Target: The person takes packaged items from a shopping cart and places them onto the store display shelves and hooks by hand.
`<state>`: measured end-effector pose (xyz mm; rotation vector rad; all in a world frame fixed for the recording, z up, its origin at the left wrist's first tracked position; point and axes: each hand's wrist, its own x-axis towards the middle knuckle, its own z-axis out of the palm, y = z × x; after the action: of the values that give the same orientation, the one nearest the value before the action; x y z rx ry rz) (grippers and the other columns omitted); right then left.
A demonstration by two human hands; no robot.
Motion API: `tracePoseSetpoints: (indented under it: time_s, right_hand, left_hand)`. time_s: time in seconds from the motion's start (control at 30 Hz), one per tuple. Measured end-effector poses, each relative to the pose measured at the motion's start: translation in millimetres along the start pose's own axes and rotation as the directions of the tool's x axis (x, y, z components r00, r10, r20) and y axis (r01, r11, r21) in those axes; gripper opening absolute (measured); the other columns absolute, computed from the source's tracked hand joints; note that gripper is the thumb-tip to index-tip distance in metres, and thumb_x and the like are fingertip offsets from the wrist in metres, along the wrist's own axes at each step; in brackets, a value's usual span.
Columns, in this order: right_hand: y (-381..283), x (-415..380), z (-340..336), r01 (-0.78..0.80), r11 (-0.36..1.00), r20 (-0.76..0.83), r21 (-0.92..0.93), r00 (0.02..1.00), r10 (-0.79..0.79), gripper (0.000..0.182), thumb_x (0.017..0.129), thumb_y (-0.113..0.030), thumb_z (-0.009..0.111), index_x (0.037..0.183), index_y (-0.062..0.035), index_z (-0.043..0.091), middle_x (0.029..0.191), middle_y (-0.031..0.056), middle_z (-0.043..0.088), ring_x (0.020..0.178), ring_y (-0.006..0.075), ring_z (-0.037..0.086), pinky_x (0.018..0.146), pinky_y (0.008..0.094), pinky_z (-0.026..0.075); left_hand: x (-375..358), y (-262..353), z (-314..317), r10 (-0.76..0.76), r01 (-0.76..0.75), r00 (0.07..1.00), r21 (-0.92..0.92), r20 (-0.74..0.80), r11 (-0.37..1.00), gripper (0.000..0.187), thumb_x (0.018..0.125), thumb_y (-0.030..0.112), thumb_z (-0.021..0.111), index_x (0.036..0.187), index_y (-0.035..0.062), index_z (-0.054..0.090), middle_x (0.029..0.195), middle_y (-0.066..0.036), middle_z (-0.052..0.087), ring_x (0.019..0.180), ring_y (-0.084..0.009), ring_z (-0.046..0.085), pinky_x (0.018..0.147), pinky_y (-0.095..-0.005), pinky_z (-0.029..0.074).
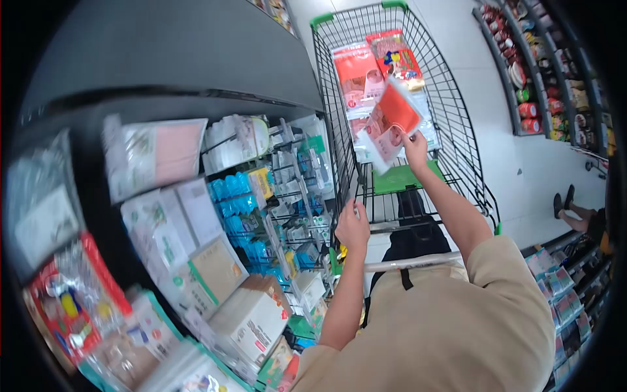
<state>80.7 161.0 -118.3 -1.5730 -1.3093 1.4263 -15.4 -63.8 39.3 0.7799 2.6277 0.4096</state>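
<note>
My right hand [415, 149] grips the lower corner of a flat package in clear plastic with a red and pink printed front [400, 117]. It is held tilted above the shopping cart [457, 85]. Inside the cart lie a similar red and pink package [356, 65] and a red bag with a colourful print [395, 55]. My left hand [353, 226] is beside the cart's near left corner, its fingers loosely curled, with nothing visible in them. The green child-seat flap [395, 178] sits between my hands.
At my left, a shelf holds a pink package in clear plastic [173, 153], a cardboard box [251, 320] and a red bag [78, 300]. Blue packs [232, 196] hang on hooks near the cart. Shelves of jars [522, 78] and another person's legs [578, 219] are at right.
</note>
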Motion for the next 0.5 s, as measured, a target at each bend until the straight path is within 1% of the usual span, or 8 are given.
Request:
tracePoseSetpoints:
  time_s: [0.07, 0.13, 0.2, 0.23, 0.3, 0.33, 0.43, 0.5]
  right_hand:
    - [-56, -34, -21, -0.184, 0.914, 0.047, 0.36, 0.983, 0.18, 0.017, 0.091, -0.015, 0.066, 0.095, 0.0006, 0.06, 0.092, 0.0085, 0.068, 0.072, 0.0152, 0.064, 0.066, 0.0308, 0.052]
    - [-111, -82, -50, -0.21, 0.815, 0.156, 0.54, 0.977, 0.149, 0.017, 0.092, -0.013, 0.064, 0.101, -0.0004, 0.059, 0.095, 0.0087, 0.067, 0.076, 0.0153, 0.064, 0.07, 0.0303, 0.052]
    - [-149, -126, -72, -0.29, 0.654, 0.302, 0.699, 0.948, 0.098, 0.019, 0.093, -0.009, 0.061, 0.11, -0.0017, 0.056, 0.101, 0.0089, 0.067, 0.084, 0.0154, 0.065, 0.079, 0.0302, 0.052]
    - [-161, -150, -81, -0.308, 0.64, 0.349, 0.704, 0.935, 0.066, 0.021, 0.093, -0.008, 0.061, 0.113, -0.0021, 0.054, 0.103, 0.009, 0.066, 0.087, 0.0155, 0.065, 0.082, 0.0305, 0.052]
    - [-182, -201, -97, -0.331, 0.661, 0.438, 0.673, 0.899, 0.004, 0.019, 0.094, -0.007, 0.06, 0.112, -0.0017, 0.057, 0.104, 0.0079, 0.067, 0.096, 0.0165, 0.065, 0.084, 0.0337, 0.053]
    - [-184, -223, -102, -0.342, 0.662, 0.484, 0.667, 0.874, -0.036, 0.019, 0.094, -0.007, 0.06, 0.112, -0.001, 0.057, 0.105, 0.0085, 0.067, 0.097, 0.0171, 0.065, 0.085, 0.0342, 0.054]
    - [-199, -287, -112, -0.356, 0.687, 0.578, 0.634, 0.808, -0.114, 0.022, 0.093, -0.004, 0.06, 0.114, 0.0008, 0.057, 0.11, 0.0097, 0.066, 0.099, 0.0179, 0.065, 0.089, 0.0348, 0.053]
    - [-188, -321, -113, -0.341, 0.739, 0.633, 0.581, 0.76, -0.146, 0.024, 0.093, -0.005, 0.06, 0.116, 0.0011, 0.057, 0.114, 0.0099, 0.065, 0.1, 0.0167, 0.064, 0.088, 0.0342, 0.053]
  left_hand:
    - [0, -3, -8, 0.009, -0.007, 0.997, -0.021, 0.078, 1.0, 0.034, 0.096, 0.035, 0.053, 0.118, 0.0113, 0.064, 0.103, -0.011, 0.07, 0.091, -0.0314, 0.067, 0.075, -0.0431, 0.053]
    - [-2, -18, -7, 0.101, -0.067, 0.992, -0.346, 0.079, 0.936, 0.044, 0.097, 0.037, 0.052, 0.128, 0.0066, 0.058, 0.116, -0.018, 0.065, 0.106, -0.0302, 0.064, 0.087, -0.039, 0.05]
    - [-7, -27, -16, 0.21, -0.123, 0.977, -0.753, 0.02, 0.646, 0.055, 0.099, 0.04, 0.05, 0.138, 0.0015, 0.047, 0.129, -0.02, 0.059, 0.118, -0.026, 0.058, 0.097, -0.0348, 0.045]
    - [-18, -25, -38, 0.197, -0.144, 0.98, -0.764, -0.023, 0.629, 0.055, 0.099, 0.04, 0.05, 0.138, 0.0015, 0.047, 0.129, -0.02, 0.059, 0.118, -0.026, 0.058, 0.097, -0.0348, 0.045]
    - [-54, -15, -99, 0.14, 0.146, 0.979, -0.989, 0.145, -0.002, 0.054, 0.1, 0.034, 0.052, 0.143, 0.0014, 0.041, 0.131, -0.014, 0.057, 0.119, -0.021, 0.056, 0.097, -0.0332, 0.044]
    - [-74, -15, -120, 0.178, 0.105, 0.982, -0.968, 0.064, -0.229, 0.05, 0.099, 0.023, 0.056, 0.141, 0.0007, 0.04, 0.131, -0.01, 0.056, 0.117, -0.0163, 0.054, 0.096, -0.0319, 0.044]
    - [-130, -46, -151, 0.077, -0.098, 0.993, -0.994, -0.094, 0.039, 0.043, 0.099, 0.019, 0.057, 0.135, -0.0007, 0.046, 0.124, -0.009, 0.059, 0.109, -0.0128, 0.056, 0.092, -0.0291, 0.045]
    - [-172, -72, -161, -0.042, -0.147, 0.988, -0.987, -0.149, 0.062, 0.035, 0.099, 0.018, 0.056, 0.127, -0.0017, 0.052, 0.117, -0.007, 0.062, 0.102, -0.0105, 0.058, 0.089, -0.0273, 0.046]
